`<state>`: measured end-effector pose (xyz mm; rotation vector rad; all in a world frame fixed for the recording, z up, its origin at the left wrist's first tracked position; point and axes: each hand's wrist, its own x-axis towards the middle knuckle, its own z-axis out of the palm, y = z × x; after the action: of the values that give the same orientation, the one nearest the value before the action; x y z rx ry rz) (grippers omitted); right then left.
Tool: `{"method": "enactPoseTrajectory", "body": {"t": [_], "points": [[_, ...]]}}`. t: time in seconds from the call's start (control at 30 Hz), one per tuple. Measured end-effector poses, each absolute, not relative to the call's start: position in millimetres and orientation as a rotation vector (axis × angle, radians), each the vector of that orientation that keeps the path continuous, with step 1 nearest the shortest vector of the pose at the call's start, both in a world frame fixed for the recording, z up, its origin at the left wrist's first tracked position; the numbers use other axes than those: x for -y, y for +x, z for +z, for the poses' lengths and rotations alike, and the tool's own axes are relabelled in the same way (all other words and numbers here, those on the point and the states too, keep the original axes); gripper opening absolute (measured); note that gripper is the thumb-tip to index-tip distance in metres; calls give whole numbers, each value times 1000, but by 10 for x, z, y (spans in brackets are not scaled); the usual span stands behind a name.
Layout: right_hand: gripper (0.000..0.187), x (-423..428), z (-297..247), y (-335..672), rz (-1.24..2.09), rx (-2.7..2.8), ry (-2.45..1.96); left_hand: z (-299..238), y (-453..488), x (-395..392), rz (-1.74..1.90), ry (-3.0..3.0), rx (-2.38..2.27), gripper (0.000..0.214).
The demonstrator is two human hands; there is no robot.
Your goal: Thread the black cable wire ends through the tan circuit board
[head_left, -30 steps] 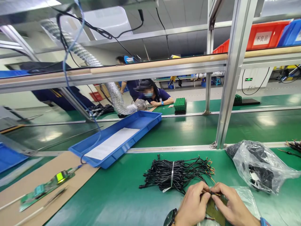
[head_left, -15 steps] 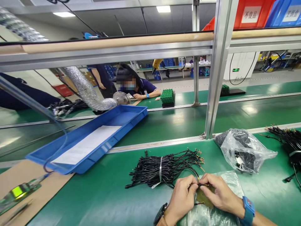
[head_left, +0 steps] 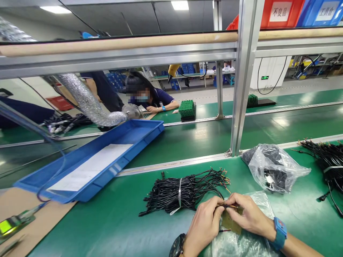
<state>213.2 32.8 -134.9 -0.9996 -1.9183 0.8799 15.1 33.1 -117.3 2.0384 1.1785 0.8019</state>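
The left hand point(head_left: 205, 223) comes up from the lower edge, back upward, with thumb and forefinger pinched together at its tip. The right hand point(head_left: 248, 214) reaches in from the lower right, its forearm slanting across, fingers curled and pinched likewise. The two sets of fingertips meet, nearly touching.

Green bench point(head_left: 128, 221), tied black wire bundle point(head_left: 182, 191), clear bag of black parts point(head_left: 273, 167), blue tray point(head_left: 91, 160), cardboard sheet point(head_left: 34, 221)

"不良品" is printed on a white label point(head_left: 278, 7) on the red bin point(head_left: 293, 16) on the top shelf. "工具盒" is printed on the blue bin point(head_left: 308, 16) beside it. A green exit sign point(head_left: 265, 77) is mounted on the far wall.
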Motion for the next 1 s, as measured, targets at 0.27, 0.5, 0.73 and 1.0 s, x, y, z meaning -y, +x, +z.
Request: {"method": "enactPoseTrajectory", "body": {"t": [0.27,0.5,0.73,1.0], "points": [[7,-326,-1360,2129,907,1926,-1020,-1199,116,-358,868,2031,-1137,25],[6,-323,-1418,2102,920,1922,-996,-1263,131,-352,925,2018,-1108,28],[5,-303,-1425,2076,909,1909,-965,-1246,150,-318,952,1987,-1123,29],[7,-293,-1493,2013,885,1926,-930,-1292,169,-303,926,2020,-1183,31]]}}
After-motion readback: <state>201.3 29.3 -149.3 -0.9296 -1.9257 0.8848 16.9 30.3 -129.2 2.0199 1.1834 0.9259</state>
